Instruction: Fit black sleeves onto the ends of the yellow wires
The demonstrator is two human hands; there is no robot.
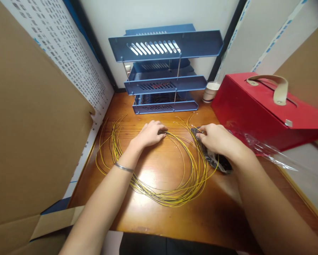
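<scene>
A loose coil of yellow and black wires [193, 173] lies on the wooden table [159, 159], sweeping in a wide curve below and between the person's two hands. The left hand [153, 134] is at the top of the curve, its thumb and fingers closed around a gathered dark part of the wires, palm down and low over the wood. From there the strands fan out to the right, bend down near the right hand, run along the near side of the table and pass under the left forearm. On the far side of that forearm they come up again, and their loose ends point toward the back of the table.

The right hand [214, 137] is just beyond the right side of the coil, its fingers bent and close together over a black bundle [222, 166] with a shiny, plastic-like surface. The fingertips are partly hidden, so I cannot tell whether they grip the bundle, a wire end or merely rest there. A few thin wire ends spread out just beside and above these fingers.

A metal bracelet [124, 168] circles the left wrist. Behind the hands stands a blue tray rack [198, 44], with a paper cup [211, 92] beside it. A red box [244, 109] with a pale handle [280, 90] is to the right, clear plastic [270, 150] in front of it.
</scene>
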